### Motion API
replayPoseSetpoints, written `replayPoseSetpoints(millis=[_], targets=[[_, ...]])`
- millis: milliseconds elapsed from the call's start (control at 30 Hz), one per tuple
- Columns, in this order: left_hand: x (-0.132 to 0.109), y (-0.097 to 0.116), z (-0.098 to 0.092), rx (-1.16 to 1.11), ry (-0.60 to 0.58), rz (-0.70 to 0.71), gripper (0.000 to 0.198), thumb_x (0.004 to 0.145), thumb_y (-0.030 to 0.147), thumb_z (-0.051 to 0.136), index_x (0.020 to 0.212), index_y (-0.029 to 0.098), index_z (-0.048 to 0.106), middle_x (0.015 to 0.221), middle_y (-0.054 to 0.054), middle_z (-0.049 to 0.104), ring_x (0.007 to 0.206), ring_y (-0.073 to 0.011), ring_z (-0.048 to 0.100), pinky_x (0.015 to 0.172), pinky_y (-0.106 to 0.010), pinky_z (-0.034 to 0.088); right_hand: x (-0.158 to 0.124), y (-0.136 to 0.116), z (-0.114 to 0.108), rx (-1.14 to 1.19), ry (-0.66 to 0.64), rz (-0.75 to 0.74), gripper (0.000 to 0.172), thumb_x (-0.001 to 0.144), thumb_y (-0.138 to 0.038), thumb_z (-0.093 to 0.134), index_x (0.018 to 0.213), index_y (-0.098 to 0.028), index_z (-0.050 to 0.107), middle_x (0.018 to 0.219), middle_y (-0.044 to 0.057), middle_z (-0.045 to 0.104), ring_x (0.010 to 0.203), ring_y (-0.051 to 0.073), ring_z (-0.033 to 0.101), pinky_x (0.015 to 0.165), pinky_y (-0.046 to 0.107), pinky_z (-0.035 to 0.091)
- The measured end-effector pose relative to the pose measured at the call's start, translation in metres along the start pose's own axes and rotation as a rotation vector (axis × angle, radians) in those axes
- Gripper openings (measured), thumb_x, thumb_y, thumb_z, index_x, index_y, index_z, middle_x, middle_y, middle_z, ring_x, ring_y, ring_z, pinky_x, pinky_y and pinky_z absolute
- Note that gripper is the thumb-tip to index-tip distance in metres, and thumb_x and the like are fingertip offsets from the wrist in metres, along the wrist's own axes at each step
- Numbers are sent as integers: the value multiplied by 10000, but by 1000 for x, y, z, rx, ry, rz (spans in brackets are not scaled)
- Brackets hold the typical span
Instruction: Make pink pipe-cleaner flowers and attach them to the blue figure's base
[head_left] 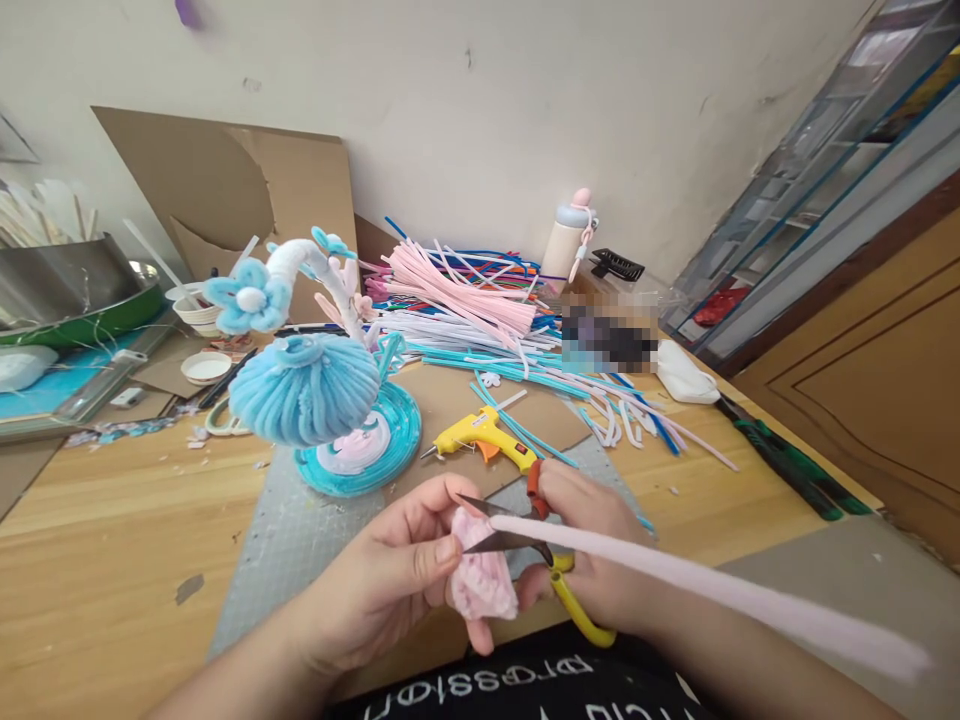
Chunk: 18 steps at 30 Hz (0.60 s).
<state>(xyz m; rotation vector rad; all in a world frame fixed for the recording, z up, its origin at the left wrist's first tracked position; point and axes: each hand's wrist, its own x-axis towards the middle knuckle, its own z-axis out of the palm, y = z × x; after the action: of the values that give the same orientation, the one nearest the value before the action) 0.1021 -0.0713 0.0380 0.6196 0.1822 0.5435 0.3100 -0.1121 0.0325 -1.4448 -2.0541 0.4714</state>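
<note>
Step in hand: a snip, by the look of it; the pale pink strip [675, 570] is framed between parted blades, close to where the pink fuzzy piece [484, 575] begins.
Pink fuzzy piece: held up at the lower middle of the frame, in front of the cutting mat [251, 575].
Left hand [397, 545]: pinched around the fuzzy piece, thumb pressed to its near face.
Right hand [592, 530]: curled into the handles of the scissors [510, 542], which are firmly gripped; the handles are spread, the cut not yet made.
Strip's free end: trailed across the right forearm to the lower right, blurred at the tip.
Next move: a clean squeeze seems called for, with the fuzzy piece kept steady.
Danger spot: care is needed here, as both blade tips are aimed at the left fingertips.
Glue gun [480, 435]: laid aside at the centre, just beyond the hands.
Blue ribbed ball [304, 390]: seen left of centre, the turquoise disc [405, 440] partly hidden behind it.
</note>
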Motion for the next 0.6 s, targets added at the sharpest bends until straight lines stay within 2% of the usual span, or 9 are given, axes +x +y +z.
replayPoseSetpoints(millis=[267, 433, 500, 600], targets=[[-1, -1, -1, -17, -44, -8, 210, 833, 183, 615, 1038, 185, 572, 839, -37, 650, 693, -140, 680, 590, -238, 585, -3, 4, 7, -24, 80, -79, 322, 760, -416, 653, 678, -208, 420, 669, -6, 482, 606, 140, 428, 540, 264, 324], [2, -2, -2, -44, -62, -11, 197, 856, 161, 573, 1050, 195, 570, 862, -41, 658, 709, -144, 687, 598, -245, 587, -3, 10, 9, -12, 94, -144, 209, 783, -364, 634, 718, -193, 532, 714, 16, 521, 654, 151, 488, 586, 263, 368], [5, -1, 1, -58, -58, -25, 182, 860, 154, 560, 1040, 186, 573, 880, -47, 659, 710, -140, 683, 596, -246, 588, -2, 12, 7, -48, 162, -153, 195, 775, -368, 640, 735, -195, 558, 695, 16, 531, 646, 154, 497, 582, 263, 370], [14, 3, 14, -52, 5, -65, 160, 860, 150, 549, 1018, 151, 578, 873, -61, 647, 705, -138, 672, 591, -243, 588, -3, 15, 3, -111, 277, -154, 265, 778, -405, 626, 664, -199, 503, 620, -3, 506, 563, 134, 457, 527, 252, 337]])
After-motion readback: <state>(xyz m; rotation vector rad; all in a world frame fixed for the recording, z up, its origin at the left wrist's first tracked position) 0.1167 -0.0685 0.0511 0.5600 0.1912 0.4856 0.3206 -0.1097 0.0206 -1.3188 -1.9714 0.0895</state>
